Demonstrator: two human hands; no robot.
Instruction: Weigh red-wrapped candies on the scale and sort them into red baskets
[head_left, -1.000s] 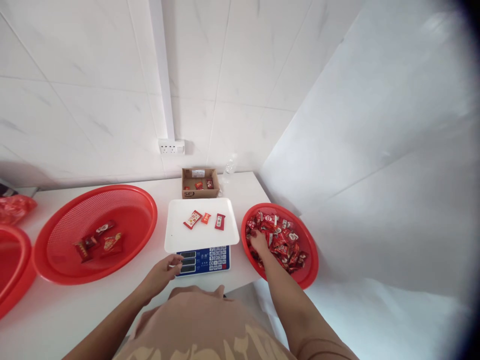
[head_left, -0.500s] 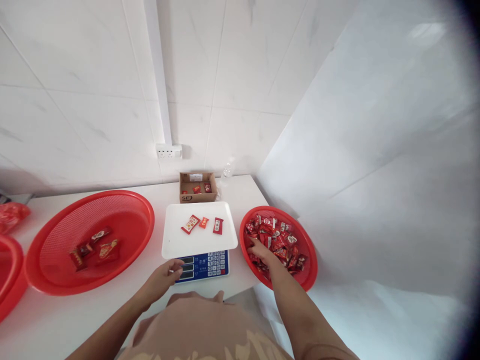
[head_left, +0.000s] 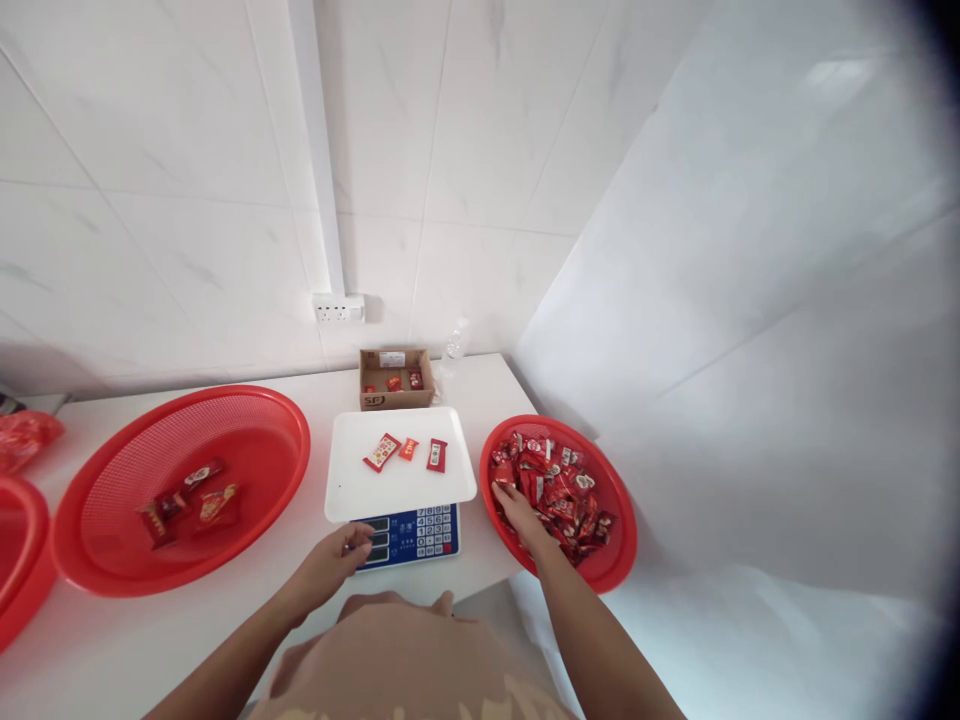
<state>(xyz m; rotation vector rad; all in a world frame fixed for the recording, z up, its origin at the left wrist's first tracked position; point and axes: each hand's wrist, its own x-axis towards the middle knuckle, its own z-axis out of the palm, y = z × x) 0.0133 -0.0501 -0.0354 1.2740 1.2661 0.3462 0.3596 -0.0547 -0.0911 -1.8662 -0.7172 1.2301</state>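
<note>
A digital scale (head_left: pixel 409 530) with a white weighing tray (head_left: pixel 360 490) stands before me, and three red sweets (head_left: pixel 407 451) lie on the tray. My left hand (head_left: pixel 330 565) rests at the scale's front left corner, fingers loosely curled, nothing visible in them. In the right red basket (head_left: pixel 621 540), my right hand (head_left: pixel 519 508) lies among a heap of red wrapped sweets (head_left: pixel 559 485), fingers down in the pile. Whether those fingers grip a sweet is hidden.
A large red basket (head_left: pixel 255 420) on the left holds a few sweets (head_left: pixel 187 495). Another red basket's rim (head_left: pixel 19 560) shows at the far left, with a red bag (head_left: pixel 26 435) behind. A cardboard box (head_left: pixel 396 378), a clear bottle (head_left: pixel 452 345) and a wall socket (head_left: pixel 339 307) sit at the back.
My right hand has drawn back slightly toward the near left side of the sweets pile. The left hand has stayed by the scale's corner. The view shifted a little.
</note>
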